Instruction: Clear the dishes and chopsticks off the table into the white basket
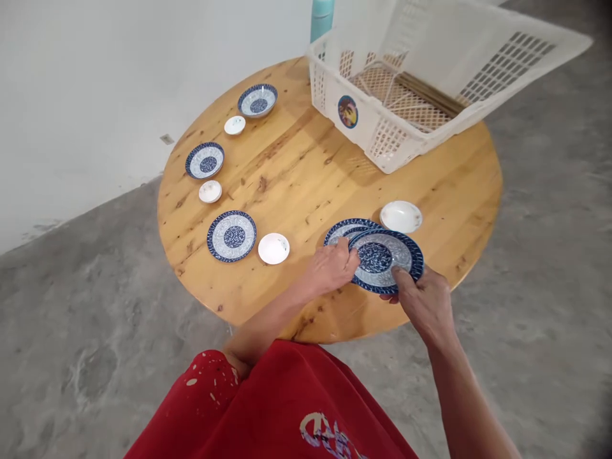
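Left hand: your left hand point(332, 268) is pinching the near-left rim of the top blue-patterned plate point(385, 258), fingers closed on its edge, steadying it.
Right hand: your right hand point(425, 303) is gripping the same plate at its near rim, thumb lying over the top, so the two hands are sharing the load from opposite sides.
Top plate: it is sitting tilted and offset over a second blue-patterned plate point(342, 229), which is lying beneath it at the near-right edge of the round wooden table point(306, 172).
Neighbouring dish: a small white saucer point(400, 216) is resting just beyond the pair, apart from both.
Laid settings: three further blue plates point(232, 236) are lying along the left rim, each with a white saucer point(273, 248) just beside it, forming repeated pairs.
Basket: a white plastic crate point(377, 131) is standing at the far side, well apart from your hands.
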Demonstrator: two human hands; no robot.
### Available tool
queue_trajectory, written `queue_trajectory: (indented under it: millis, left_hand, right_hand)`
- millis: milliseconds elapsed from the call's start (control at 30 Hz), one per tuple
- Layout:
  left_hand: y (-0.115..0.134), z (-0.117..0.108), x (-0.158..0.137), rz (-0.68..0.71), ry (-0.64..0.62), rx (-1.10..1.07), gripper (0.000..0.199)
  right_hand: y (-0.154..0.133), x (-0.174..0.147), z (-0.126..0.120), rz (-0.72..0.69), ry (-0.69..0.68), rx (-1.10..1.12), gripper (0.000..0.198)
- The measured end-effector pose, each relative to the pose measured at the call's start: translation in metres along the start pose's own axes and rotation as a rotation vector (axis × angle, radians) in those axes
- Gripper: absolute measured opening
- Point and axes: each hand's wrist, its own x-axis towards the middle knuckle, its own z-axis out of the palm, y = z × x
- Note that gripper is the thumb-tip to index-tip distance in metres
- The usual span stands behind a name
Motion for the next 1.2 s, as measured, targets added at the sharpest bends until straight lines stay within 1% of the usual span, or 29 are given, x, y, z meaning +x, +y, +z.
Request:
queue_trajectory:
  millis: [133, 233, 333, 433, 600, 700, 833, 967, 1100, 1200]
  left_hand:
    - [-0.005, 0.008, 0.019, -0.058, -0.065, 0.043, 0.031]
    - [-0.007, 0.012, 0.024, -0.100, -0.088, 0.063, 0.033]
    - [-0.008, 0.015, 0.026, -0.132, -0.104, 0.094, 0.034]
    - [-0.009, 0.020, 0.028, -0.154, -0.111, 0.113, 0.035]
    - [-0.007, 0.026, 0.032, -0.196, -0.106, 0.104, 0.036]
    - [-0.004, 0.028, 0.032, -0.218, -0.099, 0.107, 0.036]
    - [0.000, 0.028, 0.031, -0.247, -0.079, 0.116, 0.037]
    - [0.001, 0.031, 0.032, -0.267, -0.076, 0.146, 0.039]
    - [-0.001, 0.035, 0.035, -0.304, -0.058, 0.149, 0.042]
    - [-0.003, 0.035, 0.034, -0.334, -0.044, 0.120, 0.044]
  right_hand:
    - [0.005, 0.027, 0.005, 0.035, -0.088, -0.047, 0.024]
    - [0.012, 0.039, 0.006, 0.030, -0.147, -0.120, 0.026]
    - [0.016, 0.046, 0.006, 0.013, -0.169, -0.203, 0.026]
    - [0.017, 0.050, 0.005, -0.038, -0.186, -0.266, 0.030]
    - [0.015, 0.059, 0.001, -0.148, -0.192, -0.378, 0.047]
    - [0.018, 0.067, 0.000, -0.181, -0.217, -0.403, 0.054]
    - [0.029, 0.078, 0.002, -0.196, -0.266, -0.443, 0.052]
    - [0.037, 0.084, 0.004, -0.238, -0.252, -0.531, 0.048]
    - [0.038, 0.086, 0.004, -0.257, -0.243, -0.605, 0.048]
    - [0.035, 0.086, 0.000, -0.246, -0.275, -0.599, 0.046]
